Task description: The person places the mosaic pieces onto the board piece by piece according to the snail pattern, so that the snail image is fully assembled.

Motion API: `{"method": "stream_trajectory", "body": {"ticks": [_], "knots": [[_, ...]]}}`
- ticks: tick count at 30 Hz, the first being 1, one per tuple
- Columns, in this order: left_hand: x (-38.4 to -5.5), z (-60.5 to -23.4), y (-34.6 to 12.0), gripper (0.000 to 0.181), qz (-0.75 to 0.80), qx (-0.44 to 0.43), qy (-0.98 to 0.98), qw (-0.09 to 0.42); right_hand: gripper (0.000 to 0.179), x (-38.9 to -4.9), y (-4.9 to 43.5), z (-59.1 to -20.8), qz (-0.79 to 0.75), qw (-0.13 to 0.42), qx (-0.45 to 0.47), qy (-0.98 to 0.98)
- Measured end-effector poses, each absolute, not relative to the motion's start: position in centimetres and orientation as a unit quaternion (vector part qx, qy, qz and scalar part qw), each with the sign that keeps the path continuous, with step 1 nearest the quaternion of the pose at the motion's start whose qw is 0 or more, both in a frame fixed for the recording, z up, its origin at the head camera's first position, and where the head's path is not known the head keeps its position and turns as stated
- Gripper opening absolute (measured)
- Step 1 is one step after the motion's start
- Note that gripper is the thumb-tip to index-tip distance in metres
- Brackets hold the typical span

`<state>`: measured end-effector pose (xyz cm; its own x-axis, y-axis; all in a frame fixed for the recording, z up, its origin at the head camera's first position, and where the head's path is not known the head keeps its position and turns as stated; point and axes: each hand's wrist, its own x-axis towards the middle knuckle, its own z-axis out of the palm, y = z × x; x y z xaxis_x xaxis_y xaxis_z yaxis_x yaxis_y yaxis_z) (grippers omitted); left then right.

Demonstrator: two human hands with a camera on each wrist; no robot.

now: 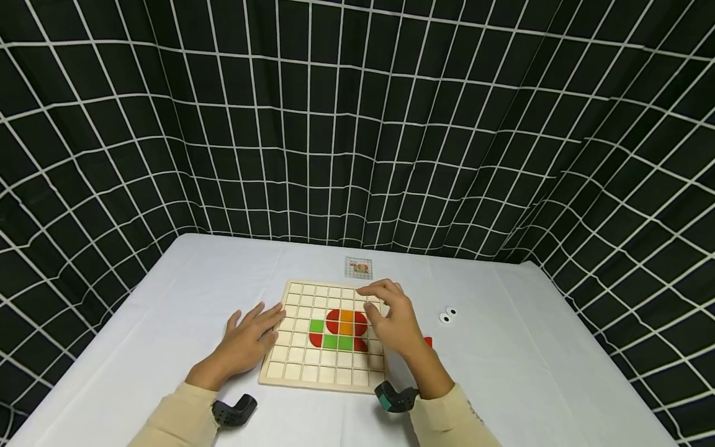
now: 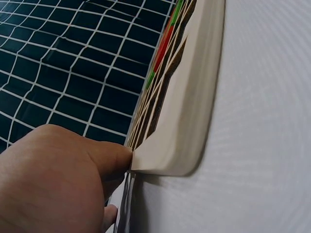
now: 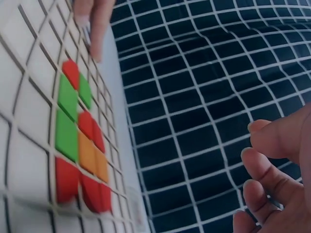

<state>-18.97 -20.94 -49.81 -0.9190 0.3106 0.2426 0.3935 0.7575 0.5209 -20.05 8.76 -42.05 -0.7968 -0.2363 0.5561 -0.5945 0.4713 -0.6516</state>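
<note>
A square wooden grid board (image 1: 318,386) lies on the table between both hands. Near its middle sit green (image 1: 331,342), orange (image 1: 346,321) and red (image 1: 332,320) pieces in the cells. My left hand (image 1: 246,340) rests at the board's left edge with its fingers stretched out; in the left wrist view the thumb (image 2: 114,158) touches the board's corner. Over the right side of the board hovers my right hand (image 1: 398,320), thumb and index finger apart. Nothing is between the fingers (image 3: 265,172) of that hand in the right wrist view.
Behind the board lies a small picture card (image 1: 359,268) with a coloured pattern on a grid. Two round eye pieces (image 1: 445,318) lie right of the board. A red piece (image 1: 428,341) shows partly behind the right forearm. Black gridded curtains (image 1: 335,124) enclose the white table (image 1: 503,372).
</note>
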Motion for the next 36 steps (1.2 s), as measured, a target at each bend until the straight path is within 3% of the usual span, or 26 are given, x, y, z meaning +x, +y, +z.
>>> {"method": "stream_trajectory", "body": {"ticks": [11,29,36], "knots": [[-19.0,-49.9,-20.9,0.042,-0.293,-0.188,-0.935,0.068,0.030,-19.2,13.2,-41.0,0.420,0.218,0.245,-0.846],[-18.9,-49.9,-21.0,0.042,-0.290,-0.185,-0.936,0.072,0.045,-18.5,20.1,-43.7,0.406,0.185,0.222,-0.867],[-18.9,-49.7,-20.9,0.042,-0.292,-0.189,-0.935,0.073,0.045,-18.4,21.2,-45.1,0.412,0.138,0.226,-0.872]]}}
